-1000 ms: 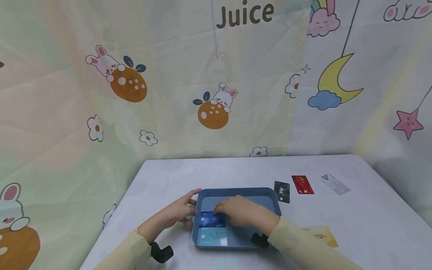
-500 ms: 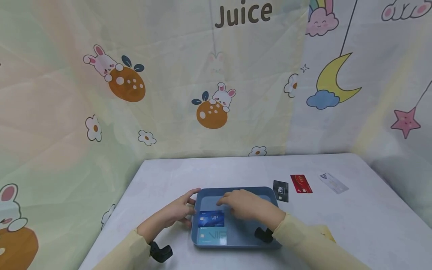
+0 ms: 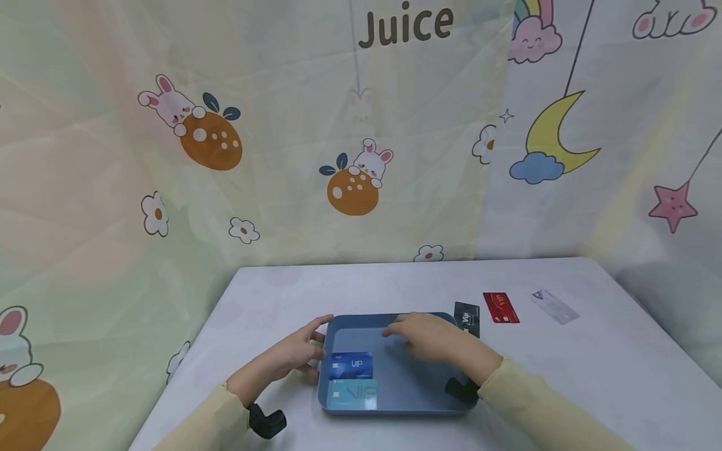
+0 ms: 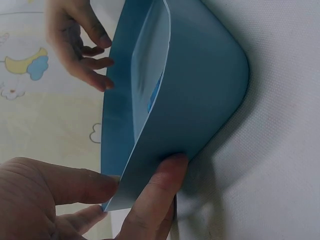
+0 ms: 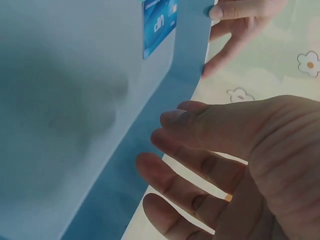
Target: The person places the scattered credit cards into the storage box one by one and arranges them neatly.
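A blue tray [image 3: 406, 401] lies on the white table with two cards in its left half. The dark blue VIP card [image 3: 351, 366] sits just behind the light blue VIP card [image 3: 353, 394]. At the tray's left side is my left hand [image 3: 296, 356], its spread fingers touching the outer wall and rim; the left wrist view shows fingertips against that blue wall [image 4: 210, 85]. My right hand [image 3: 431, 338] hovers over the tray's back right part, holding nothing. In the right wrist view its fingers [image 5: 170, 185] are loosely bent and apart from each other.
Right of the tray's back corner lies a black VIP card [image 3: 467, 317], partly covered by the right hand. Beyond it are a red card [image 3: 501, 307] and a clear whitish card [image 3: 555, 306]. A printed curtain [image 3: 282, 125] hangs behind the table.
My right hand has left the dark blue card and moved right and slightly back over the tray. Its sleeve now hides the gold card. The left hand stays at the tray's side.
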`<state>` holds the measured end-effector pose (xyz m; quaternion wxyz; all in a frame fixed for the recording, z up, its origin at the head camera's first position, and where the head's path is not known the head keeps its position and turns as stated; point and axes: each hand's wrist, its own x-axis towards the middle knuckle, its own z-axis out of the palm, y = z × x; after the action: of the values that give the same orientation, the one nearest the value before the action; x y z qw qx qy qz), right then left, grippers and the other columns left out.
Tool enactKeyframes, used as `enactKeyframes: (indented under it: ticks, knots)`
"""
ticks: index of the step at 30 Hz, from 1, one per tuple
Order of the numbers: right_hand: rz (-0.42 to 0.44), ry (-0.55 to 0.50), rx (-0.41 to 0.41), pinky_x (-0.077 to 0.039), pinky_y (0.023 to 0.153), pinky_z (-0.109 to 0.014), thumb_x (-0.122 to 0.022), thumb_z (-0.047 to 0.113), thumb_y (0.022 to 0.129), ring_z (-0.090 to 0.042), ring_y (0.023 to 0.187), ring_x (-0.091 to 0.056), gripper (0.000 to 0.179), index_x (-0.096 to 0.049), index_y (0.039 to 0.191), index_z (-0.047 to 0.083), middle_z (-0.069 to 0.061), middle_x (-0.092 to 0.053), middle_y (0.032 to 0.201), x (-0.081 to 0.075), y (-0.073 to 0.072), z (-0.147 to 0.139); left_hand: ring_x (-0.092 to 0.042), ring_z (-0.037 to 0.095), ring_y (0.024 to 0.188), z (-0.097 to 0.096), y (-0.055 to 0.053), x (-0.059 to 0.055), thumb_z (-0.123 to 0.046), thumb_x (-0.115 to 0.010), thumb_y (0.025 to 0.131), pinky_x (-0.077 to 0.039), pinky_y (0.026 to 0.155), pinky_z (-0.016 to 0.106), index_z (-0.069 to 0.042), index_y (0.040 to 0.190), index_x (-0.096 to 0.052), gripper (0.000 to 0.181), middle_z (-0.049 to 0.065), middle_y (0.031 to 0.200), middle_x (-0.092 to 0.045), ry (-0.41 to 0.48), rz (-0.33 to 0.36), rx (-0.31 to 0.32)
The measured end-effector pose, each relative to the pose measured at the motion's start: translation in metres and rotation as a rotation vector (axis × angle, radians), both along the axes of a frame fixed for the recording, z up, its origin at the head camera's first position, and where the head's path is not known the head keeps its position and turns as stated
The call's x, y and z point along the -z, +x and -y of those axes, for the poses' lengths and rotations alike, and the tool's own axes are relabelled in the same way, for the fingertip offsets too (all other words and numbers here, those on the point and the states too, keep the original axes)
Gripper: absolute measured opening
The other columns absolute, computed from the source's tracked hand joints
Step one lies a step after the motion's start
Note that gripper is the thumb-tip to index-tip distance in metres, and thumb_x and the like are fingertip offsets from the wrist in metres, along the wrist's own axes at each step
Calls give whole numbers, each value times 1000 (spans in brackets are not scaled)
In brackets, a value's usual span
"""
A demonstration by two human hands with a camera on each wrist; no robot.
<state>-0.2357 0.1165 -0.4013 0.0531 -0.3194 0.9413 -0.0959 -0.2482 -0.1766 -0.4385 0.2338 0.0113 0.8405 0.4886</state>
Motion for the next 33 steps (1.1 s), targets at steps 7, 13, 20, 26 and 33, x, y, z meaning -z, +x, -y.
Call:
enactKeyframes:
  ticks: [7,13,20,26,33]
  knots:
    - [-20,-44,19,-57,99,-48,-75,6,90,-27,118,-68,36,-74,125,15,-4,-73,124,1,0,-18,-64,29,99,0,0,0,7,-62,88,-62,62,39,-23,161,-33,84,25,141,-48,11,5,-2]
    - [-54,-67,27,-59,96,-48,-79,9,88,-27,115,-69,36,-75,123,14,-3,-74,120,1,2,-38,-64,29,98,0,0,0,7,-61,88,-62,62,39,-23,161,-34,84,25,140,-49,10,5,-4]
    - [-30,-83,95,-60,92,-46,-82,13,85,-26,111,-68,39,-75,123,14,-5,-73,118,1,2,-58,-64,29,99,0,0,-1,6,-61,89,-62,62,39,-23,161,-33,83,25,141,-48,-2,3,-5]
    - [-23,-88,140,-61,88,-42,-84,16,84,-21,106,-69,40,-75,123,14,-4,-73,116,2,3,-71,-64,29,99,0,0,1,7,-62,88,-62,63,39,-23,161,-33,84,25,142,-48,1,4,-10]
    - [-14,-112,160,-62,85,-38,-84,19,84,-22,105,-69,41,-74,124,16,-2,-72,116,1,9,-87,-65,29,98,-1,0,0,7,-61,88,-62,63,39,-22,161,-33,84,25,140,-48,9,5,-9]
